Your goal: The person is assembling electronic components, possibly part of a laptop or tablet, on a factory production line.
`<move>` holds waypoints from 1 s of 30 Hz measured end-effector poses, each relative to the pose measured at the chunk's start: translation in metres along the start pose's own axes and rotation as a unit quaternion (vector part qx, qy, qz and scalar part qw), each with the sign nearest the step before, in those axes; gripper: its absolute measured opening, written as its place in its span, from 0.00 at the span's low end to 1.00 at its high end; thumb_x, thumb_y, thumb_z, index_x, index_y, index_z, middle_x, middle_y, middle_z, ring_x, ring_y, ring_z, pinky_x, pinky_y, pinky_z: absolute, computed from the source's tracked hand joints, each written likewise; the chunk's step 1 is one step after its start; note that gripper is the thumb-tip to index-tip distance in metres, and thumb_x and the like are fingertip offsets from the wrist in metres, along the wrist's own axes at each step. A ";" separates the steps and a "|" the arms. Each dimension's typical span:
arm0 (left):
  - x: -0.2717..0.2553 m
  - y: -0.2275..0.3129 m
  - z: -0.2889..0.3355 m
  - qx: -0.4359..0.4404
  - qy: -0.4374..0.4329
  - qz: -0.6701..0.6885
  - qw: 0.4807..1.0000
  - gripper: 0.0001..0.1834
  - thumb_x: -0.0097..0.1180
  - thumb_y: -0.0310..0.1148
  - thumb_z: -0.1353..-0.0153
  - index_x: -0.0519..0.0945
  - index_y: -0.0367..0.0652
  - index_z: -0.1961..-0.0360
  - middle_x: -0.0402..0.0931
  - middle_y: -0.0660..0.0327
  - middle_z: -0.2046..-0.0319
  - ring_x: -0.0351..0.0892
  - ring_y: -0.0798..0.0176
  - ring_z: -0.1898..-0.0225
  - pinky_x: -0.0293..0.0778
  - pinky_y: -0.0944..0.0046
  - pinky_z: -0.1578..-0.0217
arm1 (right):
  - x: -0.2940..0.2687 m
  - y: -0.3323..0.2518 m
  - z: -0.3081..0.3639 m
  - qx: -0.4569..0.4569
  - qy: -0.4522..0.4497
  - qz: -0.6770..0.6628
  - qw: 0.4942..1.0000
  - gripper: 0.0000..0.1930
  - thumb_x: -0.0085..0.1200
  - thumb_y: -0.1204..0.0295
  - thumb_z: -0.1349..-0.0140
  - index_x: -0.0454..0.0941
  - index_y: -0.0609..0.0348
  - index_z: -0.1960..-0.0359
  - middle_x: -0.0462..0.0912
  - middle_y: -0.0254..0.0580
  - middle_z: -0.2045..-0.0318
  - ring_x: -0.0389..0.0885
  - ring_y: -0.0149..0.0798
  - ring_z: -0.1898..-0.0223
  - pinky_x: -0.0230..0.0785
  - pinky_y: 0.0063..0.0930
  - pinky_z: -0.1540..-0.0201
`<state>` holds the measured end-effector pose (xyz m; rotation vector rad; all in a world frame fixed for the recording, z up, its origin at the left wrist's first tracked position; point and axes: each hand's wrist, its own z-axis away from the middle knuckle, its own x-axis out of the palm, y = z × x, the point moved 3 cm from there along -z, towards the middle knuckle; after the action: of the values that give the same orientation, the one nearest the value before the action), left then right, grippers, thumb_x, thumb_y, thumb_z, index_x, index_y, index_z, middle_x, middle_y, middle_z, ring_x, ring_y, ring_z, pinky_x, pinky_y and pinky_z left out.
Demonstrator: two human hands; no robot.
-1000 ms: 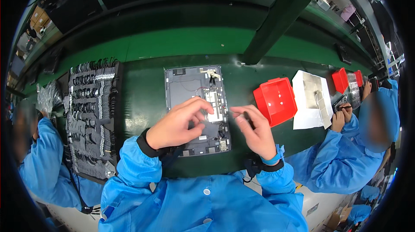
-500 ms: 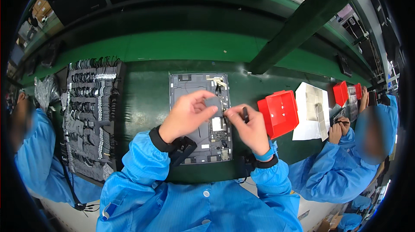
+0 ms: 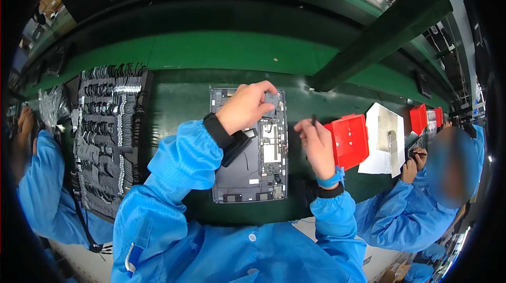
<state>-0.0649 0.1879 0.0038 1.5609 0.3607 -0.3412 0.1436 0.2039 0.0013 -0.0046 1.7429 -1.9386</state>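
Note:
In front of me lies an open grey device chassis (image 3: 234, 175), flat like a tablet or laptop shell, with a circuit board (image 3: 271, 148) along its right side. My left hand (image 3: 246, 105) is closed, thumb and fingers pinching a small flat grey square piece (image 3: 272, 105) over the chassis's far right part. Whether the piece touches the chassis is hard to tell. Off the chassis's right edge, my right hand (image 3: 316, 143) hovers beside a red bin (image 3: 361, 143). A thin black pen-like tool (image 3: 314, 119) sticks up from its curled fingers.
On the left stands a dark tray (image 3: 145, 90) with rows of parts with black cables. A clear plastic bag (image 3: 52, 106) lies beyond it. White paper (image 3: 369, 159) is right of the red bin, and a green post (image 3: 379, 35) rises behind. Blue-clothed people sit on both sides.
My left hand has moved away from me over the chassis with the grey piece. My right hand has drawn off to the right, from the circuit board toward the red bin.

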 end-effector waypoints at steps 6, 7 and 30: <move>0.004 0.008 0.007 0.150 0.224 -0.205 0.941 0.15 0.62 0.28 0.48 0.77 0.40 0.57 0.74 0.59 0.76 0.76 0.55 0.68 0.72 0.58 0.63 | -0.011 -0.008 0.016 0.006 0.031 -0.071 0.997 0.21 0.35 0.62 0.28 0.77 0.67 0.67 0.77 0.40 0.71 0.75 0.30 0.72 0.68 0.21 0.67; 0.003 0.011 0.011 0.109 0.228 -0.166 0.953 0.12 0.63 0.28 0.50 0.79 0.41 0.62 0.73 0.59 0.75 0.74 0.52 0.65 0.70 0.57 0.57 | -0.011 -0.005 0.017 0.037 0.034 -0.110 0.993 0.22 0.34 0.60 0.27 0.76 0.67 0.65 0.77 0.42 0.70 0.77 0.32 0.72 0.70 0.21 0.67; 0.020 0.003 0.058 0.044 0.107 -0.186 0.976 0.06 0.66 0.29 0.54 0.85 0.45 0.72 0.78 0.62 0.72 0.77 0.55 0.65 0.74 0.58 0.63 | 0.021 0.011 0.005 0.017 -0.038 -0.206 0.978 0.08 0.52 0.78 0.37 0.74 0.71 0.59 0.82 0.47 0.69 0.84 0.36 0.67 0.79 0.22 0.64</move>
<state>-0.0446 0.1305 -0.0032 1.6190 0.8209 -0.4836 0.1316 0.1910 -0.0149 -0.4546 1.7609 -2.2213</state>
